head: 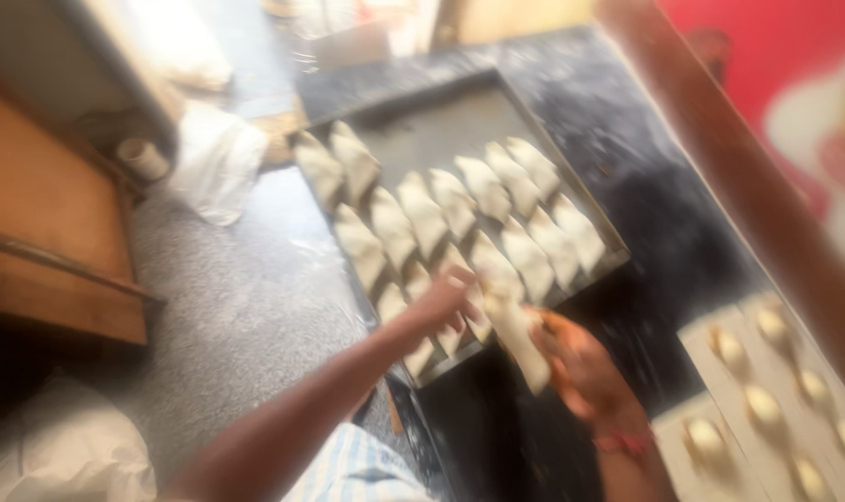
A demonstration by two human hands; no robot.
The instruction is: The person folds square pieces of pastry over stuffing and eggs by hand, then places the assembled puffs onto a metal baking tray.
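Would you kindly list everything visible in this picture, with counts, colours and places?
metal tray: one, grey, on the dark counter, centre
folded pastries: roughly twenty, pale cream, in rows on the tray
dark counter: one, black, floury, under the tray
filled dough strips: several, pale with yellowish filling, lower right
white sacks: two or so, upper left floor
wooden bench: one, brown, left
left hand: touching the tray's pastries
right hand: holding one folded pastry

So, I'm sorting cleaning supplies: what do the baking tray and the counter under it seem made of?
The grey rectangular tray looks like dull, matte metal, with thin raised rims. The dark counter looks like polished stone, speckled and dusted white; blur leaves both uncertain.
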